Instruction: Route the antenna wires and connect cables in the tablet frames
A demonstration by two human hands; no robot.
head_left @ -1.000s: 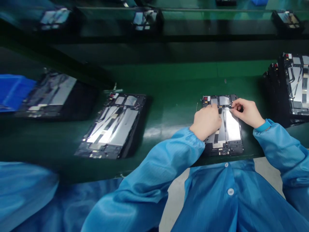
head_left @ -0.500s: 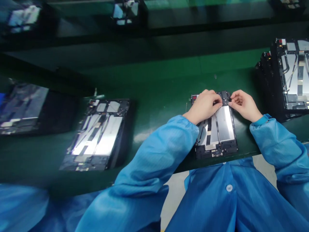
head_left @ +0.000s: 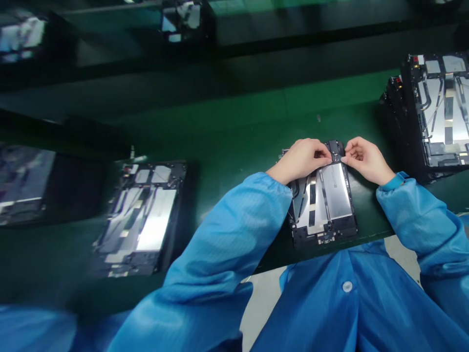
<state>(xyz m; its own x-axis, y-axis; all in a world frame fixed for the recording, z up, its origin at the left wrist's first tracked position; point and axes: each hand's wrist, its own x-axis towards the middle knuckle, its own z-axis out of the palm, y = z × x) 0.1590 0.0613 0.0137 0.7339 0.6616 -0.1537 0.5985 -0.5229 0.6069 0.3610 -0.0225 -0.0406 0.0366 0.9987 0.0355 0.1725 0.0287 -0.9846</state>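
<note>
An opened tablet (head_left: 324, 203) with silver battery cells and a black frame lies on the green belt (head_left: 238, 142) just in front of me. My left hand (head_left: 302, 159) rests curled over the tablet's upper left part, fingertips pressed at its top middle. My right hand (head_left: 364, 159) is curled at the upper right corner, thumb and forefinger pinched on a small part I cannot make out. The fingertips of both hands almost meet at the top edge. Both sleeves are blue.
A second opened tablet (head_left: 141, 220) lies on the belt to the left, and another (head_left: 22, 183) further left, blurred. A stack of opened tablets (head_left: 436, 110) stands at the right. More units (head_left: 181, 19) sit on the far belt. A blue sleeve shows at the bottom left.
My left hand has slid up from the tablet's middle to its top edge, meeting the right hand's fingers. The view has shifted, so the tablets at left appear lower and further left.
</note>
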